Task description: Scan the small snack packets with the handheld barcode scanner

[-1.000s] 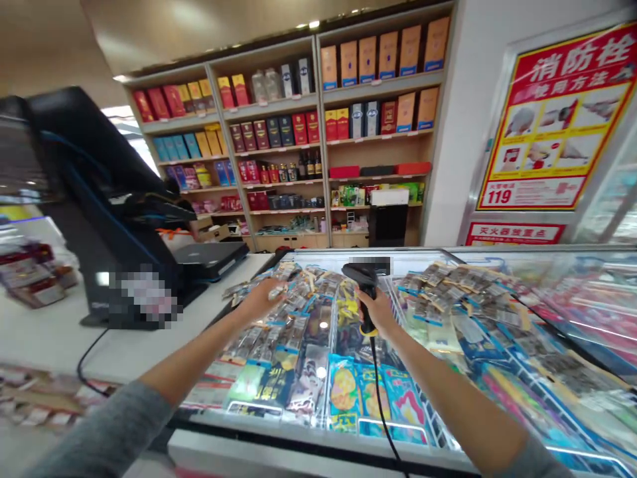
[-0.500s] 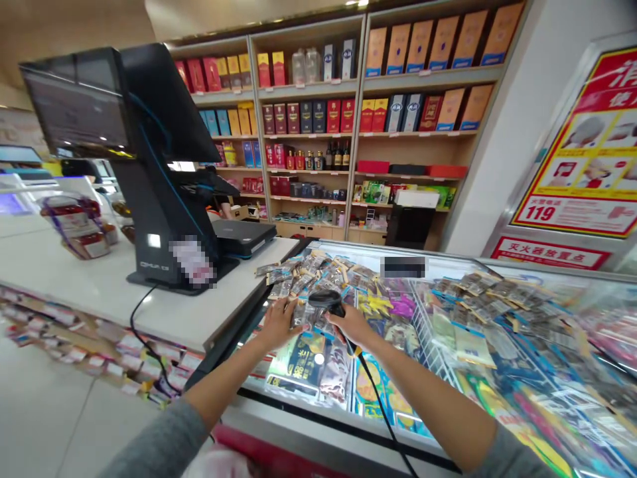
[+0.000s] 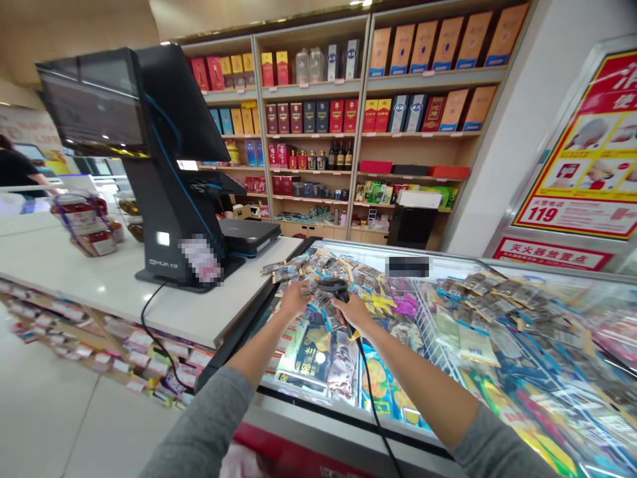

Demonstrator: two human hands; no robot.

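Note:
Both my arms reach forward over a glass-topped freezer (image 3: 348, 415) strewn with small snack packets. My right hand (image 3: 354, 309) is closed round the handle of a black barcode scanner (image 3: 332, 287), whose black cable (image 3: 371, 392) trails back along my forearm. My left hand (image 3: 294, 297) pinches a small clear snack packet (image 3: 312, 294) just left of the scanner head, above the pile of packets (image 3: 318, 265). The two hands are almost touching.
A black till with a tilted screen (image 3: 149, 133) and a flat black unit (image 3: 249, 236) stands on the white counter (image 3: 99, 285) to the left. Shelves of boxed goods (image 3: 338, 113) fill the back wall. A red and yellow poster (image 3: 587, 159) hangs right. Another person (image 3: 17, 169) is at far left.
Both hands have drawn together: the left lifted a packet off the freezer lid and brought it to the scanner head. My view has swung left, bringing the till further into sight.

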